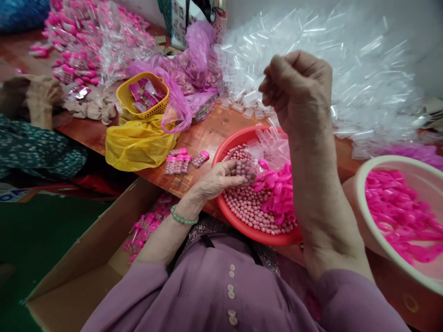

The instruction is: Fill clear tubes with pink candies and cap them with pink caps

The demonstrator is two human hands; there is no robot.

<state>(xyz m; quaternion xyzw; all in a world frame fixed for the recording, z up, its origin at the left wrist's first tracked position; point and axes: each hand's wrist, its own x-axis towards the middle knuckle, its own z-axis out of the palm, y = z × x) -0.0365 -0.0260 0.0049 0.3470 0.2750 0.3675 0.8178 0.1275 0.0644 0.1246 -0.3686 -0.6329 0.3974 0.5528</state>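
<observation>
My left hand (pixel 224 177) is closed around a clear plastic tube (pixel 244 169) filled with round pink beads, over the left side of a red basin (pixel 238 227). In this basin lie many loose pink beads (pixel 245 207), a heap of bright pink caps (pixel 281 186) and several empty clear tubes (pixel 272 143). My right hand (pixel 299 85) is raised above the basin's far right side, its fingers pinched together; whether anything is between them is hidden. Several filled tubes with pink caps (pixel 178 163) lie on the table left of the basin.
A large pile of clear tubes (pixel 311 55) covers the back right. A white tub (pixel 362 203) of pink caps stands right. A yellow basket (pixel 142 110), yellow bag (pixel 136 145) and cardboard box (pixel 79 258) are left. Another person's hands (pixel 43 94) work at far left.
</observation>
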